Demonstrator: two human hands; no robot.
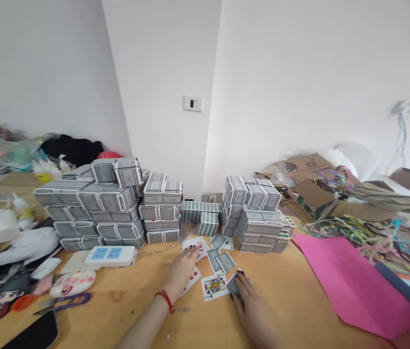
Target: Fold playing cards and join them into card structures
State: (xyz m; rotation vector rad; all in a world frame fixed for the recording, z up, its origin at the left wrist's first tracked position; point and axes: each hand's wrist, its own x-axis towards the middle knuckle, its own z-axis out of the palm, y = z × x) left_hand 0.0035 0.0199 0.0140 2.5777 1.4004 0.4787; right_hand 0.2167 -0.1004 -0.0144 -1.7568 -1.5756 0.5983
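My left hand, with a red cord bracelet on the wrist, reaches over loose playing cards. Its fingers lie flat on a face-up card, and another red-suited card shows partly beneath the hand. To the right, my right hand spreads its thumb and fingers over a face-down playing card, touching it. Between the hands a jack of clubs lies face up. Grey-backed cards overlap just beyond it.
Grey-backed card blocks form tall stacks at left and right. Small green-and-white stacks stand between them. A white power strip and black phone lie left; pink paper and tangled cords lie right.
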